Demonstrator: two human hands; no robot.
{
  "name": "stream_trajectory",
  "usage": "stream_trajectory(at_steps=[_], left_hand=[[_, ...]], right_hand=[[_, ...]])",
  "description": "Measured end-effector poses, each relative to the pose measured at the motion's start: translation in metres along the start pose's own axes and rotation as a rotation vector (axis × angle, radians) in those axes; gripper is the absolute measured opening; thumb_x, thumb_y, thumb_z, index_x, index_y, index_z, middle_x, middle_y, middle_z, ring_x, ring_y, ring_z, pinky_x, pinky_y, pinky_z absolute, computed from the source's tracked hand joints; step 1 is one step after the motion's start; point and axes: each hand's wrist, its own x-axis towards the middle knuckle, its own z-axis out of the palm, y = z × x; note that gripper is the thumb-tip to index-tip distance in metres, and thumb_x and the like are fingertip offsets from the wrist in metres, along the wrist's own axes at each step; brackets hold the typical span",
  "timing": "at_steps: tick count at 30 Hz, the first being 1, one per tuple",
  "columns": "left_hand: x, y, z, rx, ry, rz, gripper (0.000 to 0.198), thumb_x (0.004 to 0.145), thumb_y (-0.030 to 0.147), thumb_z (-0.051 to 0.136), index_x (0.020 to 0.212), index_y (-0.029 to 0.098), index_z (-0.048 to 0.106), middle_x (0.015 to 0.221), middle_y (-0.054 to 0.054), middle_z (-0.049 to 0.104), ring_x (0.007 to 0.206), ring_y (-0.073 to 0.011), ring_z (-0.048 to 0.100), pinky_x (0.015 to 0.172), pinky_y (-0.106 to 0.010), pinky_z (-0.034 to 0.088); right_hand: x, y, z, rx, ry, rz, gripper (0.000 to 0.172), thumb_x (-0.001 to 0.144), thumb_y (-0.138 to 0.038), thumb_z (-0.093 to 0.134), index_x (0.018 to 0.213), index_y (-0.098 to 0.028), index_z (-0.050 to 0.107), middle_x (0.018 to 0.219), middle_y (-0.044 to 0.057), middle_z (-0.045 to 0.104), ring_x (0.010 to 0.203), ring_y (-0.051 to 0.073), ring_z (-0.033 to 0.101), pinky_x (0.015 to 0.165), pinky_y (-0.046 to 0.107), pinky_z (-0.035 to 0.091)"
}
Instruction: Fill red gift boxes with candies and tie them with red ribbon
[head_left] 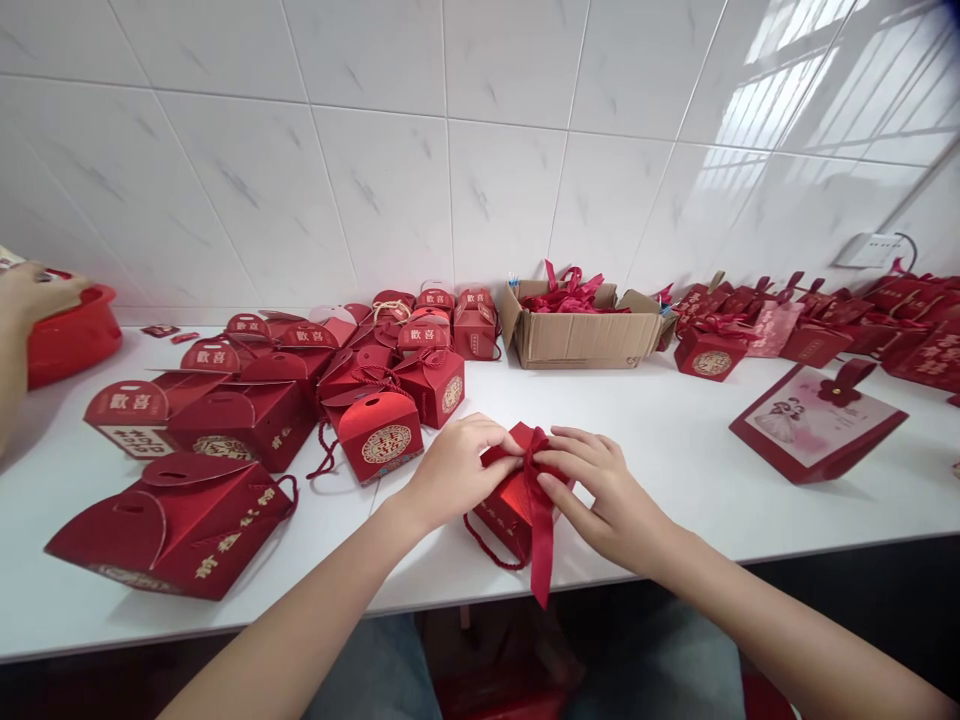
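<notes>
A small red gift box (504, 515) stands near the front edge of the white table, between my two hands. A red ribbon (541, 540) lies over its top, and one tail hangs down the front past the table edge. My left hand (465, 462) pinches at the ribbon's middle, thumb and forefinger together on the box top. From the other side, the bent fingers of my right hand (589, 490) close on the ribbon at the same spot. A dark red cord handle loops out at the box's lower left. My fingers partly hide the ribbon's knot area.
Several red gift boxes (247, 405) crowd the table's left. A cardboard box (581, 340) of red ribbons stands against the tiled wall. More red boxes and a pink-fronted bag (817, 425) are at right. Another person's hand (37, 295) reaches over a red basin (75, 335) at far left.
</notes>
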Motion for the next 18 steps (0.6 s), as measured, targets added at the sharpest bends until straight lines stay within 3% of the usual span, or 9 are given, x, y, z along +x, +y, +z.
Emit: stream_trajectory(at_steps=[5,11,14,18], left_hand=[[0.0,0.001,0.002,0.02,0.04,0.018,0.01,0.076,0.013,0.058,0.075,0.021,0.064,0.083,-0.001,0.071,0.079,-0.0175,0.065,0.076,-0.031,0.049],[0.002,0.0,0.006,0.081,0.087,0.042,0.008,0.076,0.014,0.056,0.076,0.022,0.061,0.078,0.001,0.07,0.076,-0.0177,0.064,0.076,-0.031,0.046],[0.002,-0.002,0.007,0.09,0.077,0.055,0.008,0.075,0.014,0.057,0.076,0.022,0.06,0.075,0.001,0.068,0.074,-0.0172,0.062,0.074,-0.03,0.045],[0.003,-0.003,0.005,0.077,0.059,0.073,0.008,0.073,0.013,0.056,0.073,0.021,0.058,0.072,0.002,0.066,0.071,-0.0163,0.06,0.071,-0.029,0.045]], right_hand=[[0.004,0.006,-0.01,-0.016,-0.021,-0.097,0.019,0.092,-0.026,0.052,0.108,-0.023,0.061,0.114,0.008,0.066,0.117,0.026,0.054,0.098,0.048,0.038],[0.012,0.011,-0.013,-0.041,0.061,-0.216,0.016,0.09,-0.014,0.049,0.099,-0.022,0.06,0.095,0.007,0.069,0.089,0.019,0.063,0.088,0.04,0.041],[0.011,0.004,-0.021,-0.076,-0.011,-0.147,0.02,0.091,-0.018,0.046,0.108,-0.022,0.056,0.082,0.004,0.068,0.069,0.015,0.061,0.079,0.037,0.043],[0.012,-0.004,-0.033,0.007,-0.13,0.05,0.023,0.095,-0.031,0.04,0.112,-0.023,0.054,0.057,-0.004,0.057,0.047,0.013,0.049,0.052,0.026,0.04]])
